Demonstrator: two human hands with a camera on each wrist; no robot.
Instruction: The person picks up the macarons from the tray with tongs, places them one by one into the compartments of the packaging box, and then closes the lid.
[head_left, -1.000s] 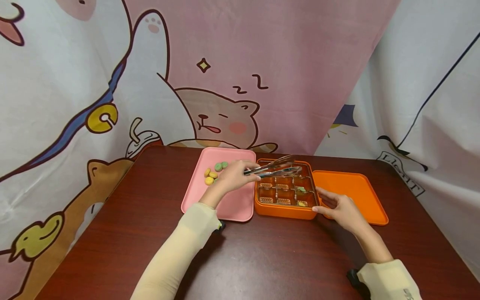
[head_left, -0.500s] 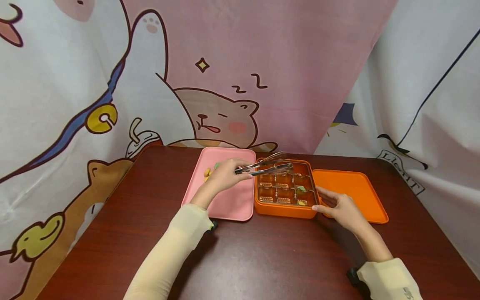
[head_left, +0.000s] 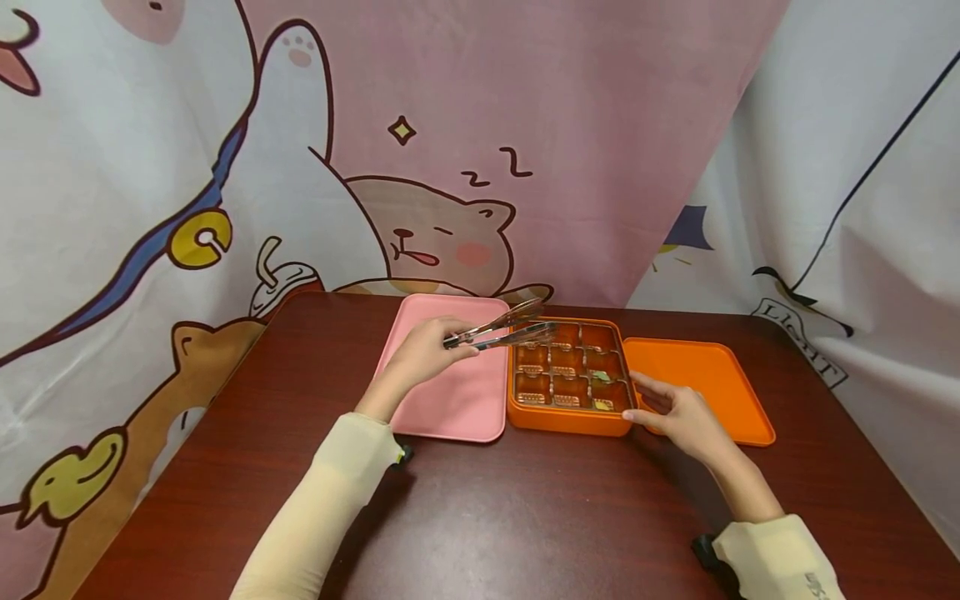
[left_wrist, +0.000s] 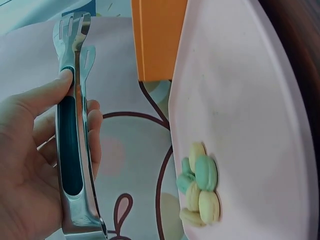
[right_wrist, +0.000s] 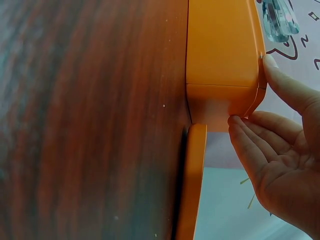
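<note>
My left hand (head_left: 424, 350) holds metal tongs (left_wrist: 71, 145) with dark handle insets; the arms are spread, with nothing between the tips. In the head view they reach from over the pink tray (head_left: 457, 412) to the box's back left. Several yellow and green macarons (left_wrist: 206, 172) lie grouped on the tray, hidden behind the hand in the head view. My right hand (head_left: 678, 417) holds the near right corner of the orange box (head_left: 570, 422), thumb at the rim and fingertips along the side. A green macaron (head_left: 602, 377) and a yellow macaron (head_left: 602, 405) sit in right-column compartments.
The box holds a clear divided insert (head_left: 567, 387). An orange lid (head_left: 705, 383) lies flat at its right, behind the right hand. The dark wooden table (head_left: 525, 517) ends at a cartoon-printed curtain (head_left: 585, 167) at the back.
My left hand has drawn back leftward with the tongs, from over the box toward the tray, covering the macarons in the head view. My right hand has stayed at the box corner.
</note>
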